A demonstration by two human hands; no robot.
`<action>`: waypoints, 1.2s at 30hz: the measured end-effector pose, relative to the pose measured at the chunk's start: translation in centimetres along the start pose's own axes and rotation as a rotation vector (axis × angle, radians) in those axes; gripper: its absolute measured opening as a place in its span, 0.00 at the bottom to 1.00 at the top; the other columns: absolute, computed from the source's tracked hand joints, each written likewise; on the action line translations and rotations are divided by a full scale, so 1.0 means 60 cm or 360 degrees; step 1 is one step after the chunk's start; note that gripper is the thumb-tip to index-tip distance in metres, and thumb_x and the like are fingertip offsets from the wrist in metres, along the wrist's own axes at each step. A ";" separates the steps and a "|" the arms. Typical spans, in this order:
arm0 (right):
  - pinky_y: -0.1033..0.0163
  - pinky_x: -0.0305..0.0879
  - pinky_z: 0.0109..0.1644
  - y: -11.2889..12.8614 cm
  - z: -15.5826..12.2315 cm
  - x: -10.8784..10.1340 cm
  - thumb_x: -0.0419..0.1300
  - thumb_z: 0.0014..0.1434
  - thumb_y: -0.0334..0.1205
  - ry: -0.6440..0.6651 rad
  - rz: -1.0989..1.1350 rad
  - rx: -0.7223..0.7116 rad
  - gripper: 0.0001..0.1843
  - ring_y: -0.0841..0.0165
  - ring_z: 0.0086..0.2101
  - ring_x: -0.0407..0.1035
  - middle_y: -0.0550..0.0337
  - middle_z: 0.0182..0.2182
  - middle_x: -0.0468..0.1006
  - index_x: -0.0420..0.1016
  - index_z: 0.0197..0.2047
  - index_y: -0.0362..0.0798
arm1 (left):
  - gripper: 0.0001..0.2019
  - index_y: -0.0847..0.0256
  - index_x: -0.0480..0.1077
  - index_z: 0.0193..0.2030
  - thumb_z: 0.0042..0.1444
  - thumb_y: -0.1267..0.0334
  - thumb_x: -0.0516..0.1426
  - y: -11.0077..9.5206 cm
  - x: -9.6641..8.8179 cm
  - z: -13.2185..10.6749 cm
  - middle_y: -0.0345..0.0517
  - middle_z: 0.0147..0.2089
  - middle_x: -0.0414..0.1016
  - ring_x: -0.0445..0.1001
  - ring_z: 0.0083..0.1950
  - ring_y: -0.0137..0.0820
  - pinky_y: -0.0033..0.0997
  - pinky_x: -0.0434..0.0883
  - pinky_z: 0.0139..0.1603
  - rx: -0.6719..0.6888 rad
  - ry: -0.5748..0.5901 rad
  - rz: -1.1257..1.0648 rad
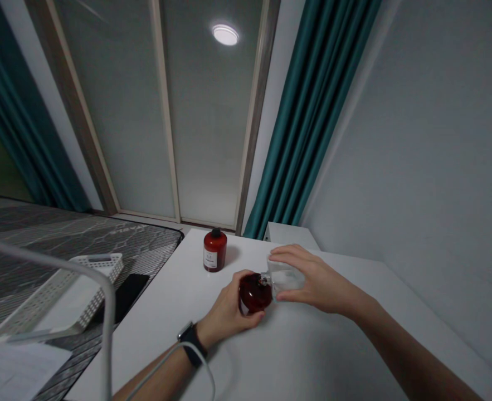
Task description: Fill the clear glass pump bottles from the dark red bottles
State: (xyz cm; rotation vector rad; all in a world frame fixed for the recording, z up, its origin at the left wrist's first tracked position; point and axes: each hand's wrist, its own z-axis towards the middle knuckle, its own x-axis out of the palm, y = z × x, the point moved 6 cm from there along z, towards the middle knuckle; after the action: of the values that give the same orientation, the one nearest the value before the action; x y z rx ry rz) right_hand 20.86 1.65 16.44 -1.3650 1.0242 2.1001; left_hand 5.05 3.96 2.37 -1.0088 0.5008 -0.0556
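Note:
My left hand (233, 305) is wrapped round a dark red bottle (256, 294), which is tilted on its side with its neck toward the right. In my right hand (312, 278) is a clear glass bottle (286, 278), gripped between thumb and fingers. The necks of the two bottles meet or nearly meet; I cannot tell whether liquid passes between them. Further back on the white table (179, 312) stands a second red bottle (215, 250), upright, with a black cap and a white label.
Left of the table, a white perforated basket (78, 320) and a black flat object (131, 292) lie on a patterned bed (145, 245). Papers (20, 365) lie at lower left. A pale bar and cable (108, 323) cross the near left. Behind stands a white cabinet (293, 235).

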 end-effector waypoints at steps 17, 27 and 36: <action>0.47 0.63 0.65 -0.003 0.004 -0.002 0.72 0.53 0.47 0.0031 0.0028 -0.0005 0.32 0.56 0.59 0.66 0.50 0.58 0.73 0.72 0.60 0.52 | 0.36 0.58 0.56 0.61 0.46 0.65 0.66 -0.004 -0.001 0.002 0.53 0.57 0.70 0.73 0.57 0.44 0.45 0.70 0.60 0.0024 -0.0021 -0.0003; 0.46 0.63 0.64 0.003 0.005 -0.003 0.72 0.53 0.46 0.0034 0.0013 0.0002 0.32 0.55 0.59 0.66 0.49 0.57 0.73 0.72 0.60 0.51 | 0.36 0.58 0.55 0.60 0.46 0.65 0.66 -0.010 -0.003 0.002 0.53 0.57 0.70 0.73 0.57 0.44 0.46 0.70 0.60 -0.0009 -0.0013 -0.0016; 0.47 0.63 0.65 0.000 0.005 -0.002 0.73 0.52 0.46 0.0047 0.0005 0.0018 0.33 0.56 0.59 0.65 0.49 0.58 0.73 0.72 0.60 0.51 | 0.36 0.58 0.55 0.61 0.47 0.65 0.66 -0.007 -0.001 0.002 0.53 0.58 0.70 0.72 0.58 0.44 0.47 0.69 0.61 -0.0018 0.0009 -0.0003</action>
State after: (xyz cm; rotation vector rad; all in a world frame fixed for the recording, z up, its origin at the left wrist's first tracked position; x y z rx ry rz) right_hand 20.75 1.92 16.63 -1.3937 1.0488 2.0794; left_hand 5.10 3.82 2.79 -1.0205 0.5058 -0.0577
